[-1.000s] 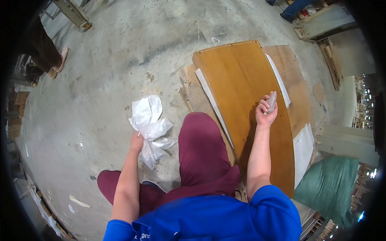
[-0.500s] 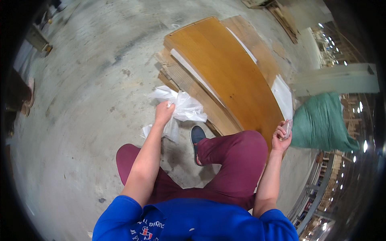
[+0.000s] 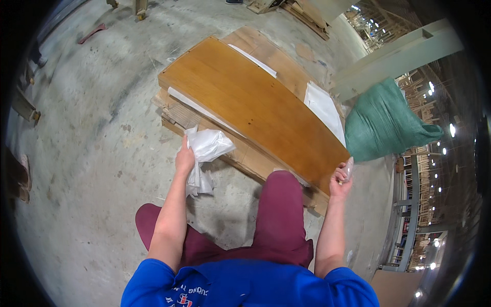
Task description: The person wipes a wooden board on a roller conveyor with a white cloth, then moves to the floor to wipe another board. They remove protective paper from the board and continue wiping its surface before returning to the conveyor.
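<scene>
My left hand (image 3: 185,157) is closed on a crumpled white plastic sheet (image 3: 209,145), which hangs beside the near edge of a stack. On top of that stack lies a long, smooth orange-brown wooden panel (image 3: 240,107). By the panel's right end, my right hand (image 3: 339,185) is raised with its fingers curled round a small clear plastic packet (image 3: 349,170); what the packet contains cannot be made out. White sheeting (image 3: 323,106) sticks out from under the panel on its far side. Beneath are light-brown boards or cardboard (image 3: 176,110).
A stuffed green woven sack (image 3: 381,123) stands right of the stack, close to a pale beam (image 3: 399,56). More boards (image 3: 307,19) lie at the far side. Another person's feet (image 3: 24,179) show at the left rim. The floor is stained concrete.
My view has turned, so the panel and sack appear farther left. My left hand has lifted the plastic sheet off the floor area beside my shoe. The right hand still grips the packet.
</scene>
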Demonstrator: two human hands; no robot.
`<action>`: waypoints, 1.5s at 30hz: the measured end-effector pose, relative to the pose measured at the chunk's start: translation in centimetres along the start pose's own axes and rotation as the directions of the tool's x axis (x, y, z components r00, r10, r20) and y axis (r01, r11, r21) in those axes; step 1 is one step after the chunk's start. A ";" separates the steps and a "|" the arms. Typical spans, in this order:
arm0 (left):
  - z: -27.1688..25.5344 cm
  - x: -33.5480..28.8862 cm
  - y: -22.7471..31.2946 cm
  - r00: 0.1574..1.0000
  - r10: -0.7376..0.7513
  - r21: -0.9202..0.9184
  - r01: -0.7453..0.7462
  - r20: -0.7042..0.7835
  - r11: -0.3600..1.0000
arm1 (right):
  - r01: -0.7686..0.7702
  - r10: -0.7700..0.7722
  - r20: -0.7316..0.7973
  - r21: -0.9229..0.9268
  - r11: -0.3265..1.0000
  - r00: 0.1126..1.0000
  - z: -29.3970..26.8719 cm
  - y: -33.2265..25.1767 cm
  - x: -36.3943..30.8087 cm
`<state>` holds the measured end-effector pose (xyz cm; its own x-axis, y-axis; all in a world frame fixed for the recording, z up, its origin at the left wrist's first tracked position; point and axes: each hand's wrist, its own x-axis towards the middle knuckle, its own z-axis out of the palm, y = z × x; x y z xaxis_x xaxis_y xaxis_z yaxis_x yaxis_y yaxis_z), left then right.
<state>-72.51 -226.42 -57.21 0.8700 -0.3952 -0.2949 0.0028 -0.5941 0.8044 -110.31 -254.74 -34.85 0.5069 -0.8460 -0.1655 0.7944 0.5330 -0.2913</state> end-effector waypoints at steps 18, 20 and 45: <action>10.7 2.2 16.9 0.884 0.467 0.580 -0.380 -0.001 0.721 | -0.397 0.404 0.032 -0.127 0.909 0.914 -7.6 7.5 24.9; 15.2 2.2 20.1 0.907 0.419 0.562 -0.333 -0.027 0.757 | -0.351 0.369 0.034 -0.237 0.906 0.929 -6.7 8.9 27.9; 20.1 3.8 18.6 0.824 0.557 0.622 -0.383 -0.104 0.683 | 0.310 0.062 0.306 -0.946 -0.092 0.950 -2.9 26.8 51.6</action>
<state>-79.06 -253.08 -53.71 0.7698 -0.5836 0.2585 -0.6380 -0.6902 0.3415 -63.85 -284.17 -53.89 0.6331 -0.7658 0.1126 -0.2327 -0.3271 -0.9159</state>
